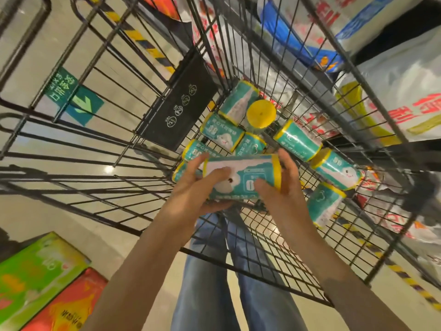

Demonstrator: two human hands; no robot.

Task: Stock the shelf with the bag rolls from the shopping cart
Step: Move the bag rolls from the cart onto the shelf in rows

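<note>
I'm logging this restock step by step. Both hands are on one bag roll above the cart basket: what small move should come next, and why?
Probably lift the held bag roll straight up and clear of the shopping cart. The left hand and right hand already grip its two ends, it lies crosswise above the other rolls in the basket, and the cart's wire walls rise around it.

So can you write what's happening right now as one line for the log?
step: picking from cart | left hand + right hand: both grip one bag roll | shopping cart: more rolls inside | shelf: not yet stocked
</note>
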